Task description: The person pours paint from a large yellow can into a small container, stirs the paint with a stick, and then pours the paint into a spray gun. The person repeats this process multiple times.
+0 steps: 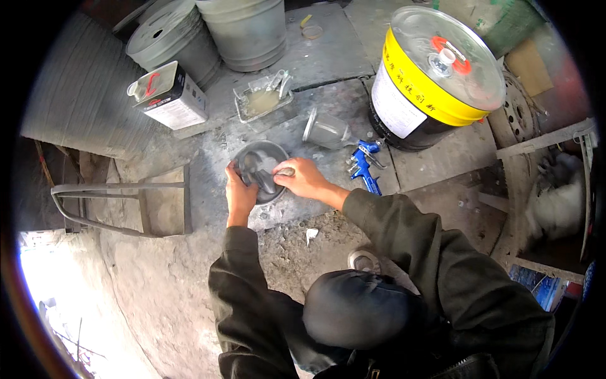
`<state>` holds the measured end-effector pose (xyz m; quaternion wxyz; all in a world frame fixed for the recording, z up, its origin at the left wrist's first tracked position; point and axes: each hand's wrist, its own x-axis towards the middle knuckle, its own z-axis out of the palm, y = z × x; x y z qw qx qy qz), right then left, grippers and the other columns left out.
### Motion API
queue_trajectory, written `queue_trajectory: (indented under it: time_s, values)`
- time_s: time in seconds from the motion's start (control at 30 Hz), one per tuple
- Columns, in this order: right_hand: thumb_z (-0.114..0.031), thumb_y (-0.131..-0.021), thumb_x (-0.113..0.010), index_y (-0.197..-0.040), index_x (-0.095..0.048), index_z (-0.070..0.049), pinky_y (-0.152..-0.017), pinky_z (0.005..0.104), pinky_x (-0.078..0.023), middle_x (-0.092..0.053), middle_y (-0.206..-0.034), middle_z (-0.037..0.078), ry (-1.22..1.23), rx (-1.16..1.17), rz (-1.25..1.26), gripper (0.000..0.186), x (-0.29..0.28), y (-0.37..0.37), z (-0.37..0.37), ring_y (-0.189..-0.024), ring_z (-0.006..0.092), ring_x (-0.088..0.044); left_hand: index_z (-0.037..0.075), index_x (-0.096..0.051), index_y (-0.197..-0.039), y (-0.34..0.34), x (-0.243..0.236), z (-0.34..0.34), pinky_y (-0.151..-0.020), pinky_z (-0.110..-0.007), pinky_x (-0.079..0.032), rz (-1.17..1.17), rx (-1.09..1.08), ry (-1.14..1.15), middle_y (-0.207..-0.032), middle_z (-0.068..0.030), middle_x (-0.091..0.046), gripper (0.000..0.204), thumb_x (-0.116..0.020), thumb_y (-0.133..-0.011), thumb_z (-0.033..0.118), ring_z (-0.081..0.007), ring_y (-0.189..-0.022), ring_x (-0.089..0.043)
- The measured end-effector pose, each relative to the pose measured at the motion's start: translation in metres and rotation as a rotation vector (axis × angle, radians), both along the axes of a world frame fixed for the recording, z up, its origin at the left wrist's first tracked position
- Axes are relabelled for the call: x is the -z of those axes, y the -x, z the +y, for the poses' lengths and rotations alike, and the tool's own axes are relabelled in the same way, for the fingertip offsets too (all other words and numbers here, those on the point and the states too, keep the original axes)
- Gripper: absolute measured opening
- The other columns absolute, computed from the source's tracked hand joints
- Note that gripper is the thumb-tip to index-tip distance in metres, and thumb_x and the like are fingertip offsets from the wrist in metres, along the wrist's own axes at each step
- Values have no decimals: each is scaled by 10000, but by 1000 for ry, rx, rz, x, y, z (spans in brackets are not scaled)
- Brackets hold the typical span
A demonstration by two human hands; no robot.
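Note:
My left hand (241,194) grips the side of a grey metal bowl (259,145), which has grey material inside. My right hand (302,180) is closed on the short handle of a tool (285,171) at the bowl's right side; the tool's working end is hard to make out. To the right lies a blue spray gun (362,165), with a clear plastic cup (327,130) lying on its side just beyond it. Behind the bowl sits a tray (247,114) holding cloudy liquid and small items.
A yellow-and-black drum (418,82) stands right; a white can (183,104) and grey buckets (242,31) behind. A metal frame (120,188) lies left. A low shelf with a sack (554,189) is at right. A tape roll (311,31) lies at the back.

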<state>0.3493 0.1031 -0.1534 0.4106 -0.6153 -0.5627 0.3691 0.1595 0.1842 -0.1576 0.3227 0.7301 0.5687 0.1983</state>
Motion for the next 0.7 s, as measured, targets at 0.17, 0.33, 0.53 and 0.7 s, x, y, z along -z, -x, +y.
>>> queue_trajectory:
  time_s: [0.17, 0.33, 0.53, 0.7]
  values:
    - [-171, -803, -691, -1031, -697, -73, -772, 434, -510, -647, -1013, 135, -296, -184, -303, 249, -7, 12, -5, -930, 332, -633, 46, -555, -1278, 26, 0, -3, -781, -442, -538, 500, 57, -154, -1169, -181, -636, 511, -631, -849, 314, -349, -965, -664]
    - [-148, -817, -703, -1028, -687, -34, -755, 370, -501, -662, -958, 123, -230, -134, -273, 240, -4, 1, -14, -895, 306, -649, 124, -350, -1434, 3, 26, -10, -917, -477, -487, 80, 78, -108, -1344, -218, -499, 739, -698, -786, 195, -401, -1170, -551]
    - [-129, -828, -674, -1025, -683, -8, -761, 326, -490, -657, -925, 128, -92, -111, -128, 231, -10, -19, -2, -889, 299, -648, 102, -420, -1324, -23, 83, 21, -827, -500, -512, 24, -39, -305, -1170, -221, -583, 635, -637, -736, 4, -455, -1003, -612]
    - [-95, -837, -653, -1027, -677, -9, -749, 334, -487, -631, -912, 114, -292, -238, -419, 210, -19, 18, -23, -882, 285, -641, 89, -428, -1303, 15, 143, 6, -826, -500, -515, 169, -56, -390, -1162, -212, -594, 621, -637, -728, -18, -458, -999, -613]
